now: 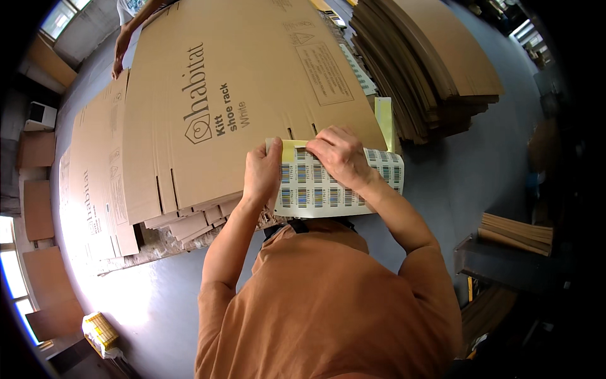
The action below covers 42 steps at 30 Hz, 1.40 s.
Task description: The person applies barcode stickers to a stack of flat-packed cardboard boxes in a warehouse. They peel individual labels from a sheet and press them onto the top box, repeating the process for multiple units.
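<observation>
While both forearms reach forward, the left hand [262, 174] pinches the label sheet [338, 189] at its edge. The right hand [341, 155] presses curled fingertips onto its top, just beside the left, flat cardboard [233, 95] beyond.

One view only, head cam, worn on the person's head, looking steeply down and fwd. Fisheye: straight edges bow toward the rim, corners black. Very near to the wearer's own body; the orange shirt [328, 303] fills the bottom centre, forearms come up from the lower edge to the hands mid-frame, close to the lens. Beyond them, the flat cardboard stack [240, 95] runs to the far edge, left of centre. Grey floor [480, 164] shows right and near left. Windows [12, 278] glare at the left rim. Another person's arm [129, 31] sits far left, at the top.
</observation>
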Tool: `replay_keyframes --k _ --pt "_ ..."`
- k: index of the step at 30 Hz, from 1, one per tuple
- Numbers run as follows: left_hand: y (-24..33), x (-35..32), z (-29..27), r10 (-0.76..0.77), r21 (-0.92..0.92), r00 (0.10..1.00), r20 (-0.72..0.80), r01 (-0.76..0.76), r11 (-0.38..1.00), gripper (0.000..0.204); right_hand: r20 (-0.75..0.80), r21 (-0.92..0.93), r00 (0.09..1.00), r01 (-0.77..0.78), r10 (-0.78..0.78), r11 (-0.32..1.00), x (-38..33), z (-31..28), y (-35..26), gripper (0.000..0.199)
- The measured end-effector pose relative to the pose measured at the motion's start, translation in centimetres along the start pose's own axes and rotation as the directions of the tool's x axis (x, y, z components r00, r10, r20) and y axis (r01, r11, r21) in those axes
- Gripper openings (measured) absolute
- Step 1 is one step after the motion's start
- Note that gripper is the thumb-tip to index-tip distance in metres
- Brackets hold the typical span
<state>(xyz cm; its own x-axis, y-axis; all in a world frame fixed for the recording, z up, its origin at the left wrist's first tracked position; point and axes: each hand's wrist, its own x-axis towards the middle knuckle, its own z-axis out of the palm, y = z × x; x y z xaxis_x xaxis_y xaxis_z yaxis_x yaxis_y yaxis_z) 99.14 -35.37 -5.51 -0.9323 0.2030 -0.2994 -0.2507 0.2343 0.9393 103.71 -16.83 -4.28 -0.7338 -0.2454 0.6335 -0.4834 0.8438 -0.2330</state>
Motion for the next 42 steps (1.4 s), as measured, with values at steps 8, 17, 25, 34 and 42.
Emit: replay_keyframes --k 8,17,25,34,42 --pt "-0.9 2.9 -1.1 0.218 0.356 0.976 -0.017 -0.197 0.913 0.034 0.384 0.535 0.851 -0.52 0.357 0.666 9.1 -2.7 5.1 0.01" --pt "-0.7 5.3 0.5 0.529 0.528 0.791 0.308 -0.605 0.597 0.024 0.822 0.239 0.54 -0.616 0.181 0.751 14.2 9.7 17.8 0.014" --pt "-0.8 9.9 1.4 0.617 0.542 0.685 0.388 -0.711 0.448 0.027 0.814 0.174 0.55 -0.537 0.186 0.826 14.6 10.6 17.4 0.018" --pt "-0.5 11.5 2.5 0.589 0.671 0.679 0.439 -0.683 0.287 0.031 0.647 -0.08 0.611 -0.541 0.457 0.837 14.1 9.4 14.9 0.038" --pt "-3.8 0.3 -2.1 0.641 0.532 0.645 0.415 -0.744 0.404 0.016 0.612 0.602 0.583 -0.782 0.535 0.164 8.3 4.5 5.8 0.038"
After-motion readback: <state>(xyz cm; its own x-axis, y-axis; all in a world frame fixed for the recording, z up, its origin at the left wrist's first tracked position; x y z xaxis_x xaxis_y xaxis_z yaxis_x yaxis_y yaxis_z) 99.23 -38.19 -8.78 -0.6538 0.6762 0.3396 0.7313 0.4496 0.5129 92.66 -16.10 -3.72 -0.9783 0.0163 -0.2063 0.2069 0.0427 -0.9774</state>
